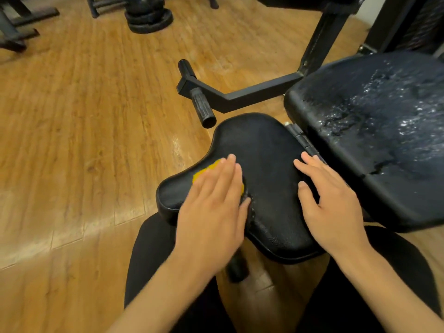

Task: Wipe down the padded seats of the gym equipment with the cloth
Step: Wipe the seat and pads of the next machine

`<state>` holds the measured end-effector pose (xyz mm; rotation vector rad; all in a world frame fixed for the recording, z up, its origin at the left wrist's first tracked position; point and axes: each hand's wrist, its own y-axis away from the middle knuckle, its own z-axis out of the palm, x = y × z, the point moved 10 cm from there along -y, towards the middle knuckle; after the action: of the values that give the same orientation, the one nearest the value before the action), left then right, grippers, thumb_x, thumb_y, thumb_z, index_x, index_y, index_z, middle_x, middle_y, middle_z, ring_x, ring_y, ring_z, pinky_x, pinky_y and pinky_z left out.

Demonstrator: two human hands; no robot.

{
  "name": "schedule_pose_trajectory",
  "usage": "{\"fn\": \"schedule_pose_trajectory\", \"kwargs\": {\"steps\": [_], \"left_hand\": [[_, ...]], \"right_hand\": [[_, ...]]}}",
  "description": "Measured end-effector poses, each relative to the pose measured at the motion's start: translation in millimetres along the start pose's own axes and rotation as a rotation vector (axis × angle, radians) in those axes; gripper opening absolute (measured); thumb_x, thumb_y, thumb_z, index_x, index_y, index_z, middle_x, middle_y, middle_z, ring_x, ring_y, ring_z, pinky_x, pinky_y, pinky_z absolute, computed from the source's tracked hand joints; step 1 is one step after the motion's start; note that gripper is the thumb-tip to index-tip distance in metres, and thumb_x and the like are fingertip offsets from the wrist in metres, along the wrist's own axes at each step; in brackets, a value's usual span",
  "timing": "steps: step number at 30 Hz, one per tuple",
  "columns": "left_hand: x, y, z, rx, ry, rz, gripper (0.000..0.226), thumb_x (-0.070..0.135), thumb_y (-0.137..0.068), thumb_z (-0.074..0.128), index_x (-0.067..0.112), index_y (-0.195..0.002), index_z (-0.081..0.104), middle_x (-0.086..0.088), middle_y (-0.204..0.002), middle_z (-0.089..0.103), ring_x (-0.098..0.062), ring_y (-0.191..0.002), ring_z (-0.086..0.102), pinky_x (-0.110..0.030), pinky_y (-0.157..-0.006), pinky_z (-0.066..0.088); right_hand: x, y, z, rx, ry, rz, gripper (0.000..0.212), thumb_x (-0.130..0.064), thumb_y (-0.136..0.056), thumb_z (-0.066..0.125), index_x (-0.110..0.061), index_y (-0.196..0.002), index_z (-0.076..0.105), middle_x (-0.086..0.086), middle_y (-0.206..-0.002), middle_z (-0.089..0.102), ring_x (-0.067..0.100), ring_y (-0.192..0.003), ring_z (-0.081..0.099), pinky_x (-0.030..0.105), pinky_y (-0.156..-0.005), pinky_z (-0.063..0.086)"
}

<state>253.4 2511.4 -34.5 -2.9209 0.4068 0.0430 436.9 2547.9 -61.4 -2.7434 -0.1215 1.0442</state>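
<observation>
Yellow cloth (208, 169), mostly hidden: lies on the left lobe of the black padded seat (262, 150), only its far edge and a sliver at the thumb side showing. Left hand (213, 203): flat, fingers extended and together, palm pressed down on the cloth; slightly blurred. Right hand (331, 200): open, fingers spread, resting flat on the seat's right part, well apart from the cloth. Seat: textured black vinyl, notched front outline, set low in front of the person's dark-clad legs (153, 255). Backrest pad (374, 131): larger, black, just beside the seat on the right, joined by a hinge (300, 138); surface worn and cracked, with pale glinting patches. Frame arm (252, 92): black square steel tube, beyond the seat, ending in a crosswise handle bar (199, 97) with ribbed grip. Floor (84, 128): orange-brown wood-look planks. Stacked black weight plates (149, 18): far background, top centre. Further dark equipment feet (16, 27): top left corner.
</observation>
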Motion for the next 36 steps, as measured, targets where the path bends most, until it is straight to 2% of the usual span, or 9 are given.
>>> {"fn": "schedule_pose_trajectory", "kwargs": {"steps": [3,8,11,14,19,23,25,29,36], "left_hand": [[-15,-26,2,-0.076,-0.013,0.011,0.066,0.048,-0.104,0.03,0.005,-0.152,0.041,-0.012,-0.16,0.039,-0.025,-0.15,0.033,-0.039,-0.121,0.027],[30,-45,4,-0.172,0.248,0.254,0.084,0.066,-0.096,0.018,0.013,-0.161,0.024,-0.005,-0.169,0.019,-0.016,-0.157,0.012,-0.033,-0.127,0.01],[-4,-40,-17,-0.085,0.453,0.17,0.08,0.065,-0.098,0.027,0.018,-0.162,0.023,0.004,-0.17,0.016,-0.007,-0.156,0.006,-0.027,-0.127,0.008],[-51,-28,-21,-0.047,0.433,0.049,0.075,0.062,-0.1,0.025,0.018,-0.16,0.03,0.005,-0.164,0.032,-0.007,-0.151,0.024,-0.028,-0.123,0.021],[-77,-21,4,-0.14,0.195,-0.013,0.074,0.063,-0.099,0.02,0.018,-0.155,0.04,0.002,-0.155,0.047,-0.016,-0.139,0.045,-0.034,-0.113,0.034],[-78,-23,4,-0.06,0.193,-0.017,0.068,0.058,-0.101,0.024,0.017,-0.148,0.05,0.001,-0.144,0.058,-0.018,-0.128,0.056,-0.035,-0.106,0.041],[-79,-23,4,-0.058,0.194,-0.018,0.067,0.058,-0.102,0.023,0.018,-0.149,0.049,0.002,-0.146,0.057,-0.017,-0.129,0.055,-0.036,-0.108,0.041],[-80,-22,5,-0.058,0.187,-0.002,0.069,0.061,-0.101,0.027,0.017,-0.148,0.051,-0.001,-0.143,0.059,-0.02,-0.127,0.057,-0.038,-0.108,0.04],[-78,-23,5,-0.085,0.137,0.015,0.069,0.06,-0.101,0.025,0.016,-0.147,0.05,-0.002,-0.142,0.059,-0.021,-0.125,0.056,-0.038,-0.106,0.04]], "right_hand": [[-1,0,0,0.015,0.022,0.001,0.043,-0.026,-0.098,0.048,-0.025,-0.141,0.054,-0.015,-0.151,0.044,-0.001,-0.145,0.027,0.006,-0.112,0.013],[-1,0,-1,-0.002,0.015,-0.005,0.042,-0.025,-0.098,0.049,-0.025,-0.14,0.055,-0.014,-0.15,0.045,-0.001,-0.144,0.029,0.023,-0.115,0.024],[-8,-8,-7,-0.02,0.058,-0.016,0.037,-0.025,-0.101,0.046,-0.024,-0.136,0.059,-0.007,-0.146,0.053,0.008,-0.141,0.039,0.036,-0.121,0.021],[-43,-23,-10,-0.014,0.074,-0.028,0.038,-0.034,-0.102,0.041,-0.027,-0.137,0.056,-0.006,-0.138,0.059,0.01,-0.135,0.046,0.041,-0.123,0.017],[-115,-21,58,-0.346,0.199,-0.134,0.062,-0.051,-0.104,0.022,-0.021,-0.158,0.019,-0.001,-0.166,0.014,0.01,-0.153,0.005,0.034,-0.125,0.003],[-119,-8,75,-0.39,0.333,-0.126,0.07,-0.055,-0.1,0.004,-0.018,-0.159,0.0,-0.001,-0.167,0.001,0.01,-0.153,-0.009,0.035,-0.125,0.0],[-118,-22,84,-0.397,0.408,-0.152,0.067,-0.05,-0.101,0.002,-0.016,-0.159,0.002,0.0,-0.167,0.004,0.012,-0.153,-0.007,0.036,-0.125,0.001],[-107,-86,108,-0.419,0.462,-0.21,0.056,-0.036,-0.106,0.021,-0.013,-0.158,0.017,0.005,-0.166,0.017,0.019,-0.154,0.003,0.04,-0.124,0.007],[-95,-179,137,-0.443,0.488,-0.137,0.056,-0.04,-0.105,0.034,-0.015,-0.155,0.031,0.007,-0.161,0.03,0.021,-0.152,0.019,0.041,-0.119,0.024]]}}
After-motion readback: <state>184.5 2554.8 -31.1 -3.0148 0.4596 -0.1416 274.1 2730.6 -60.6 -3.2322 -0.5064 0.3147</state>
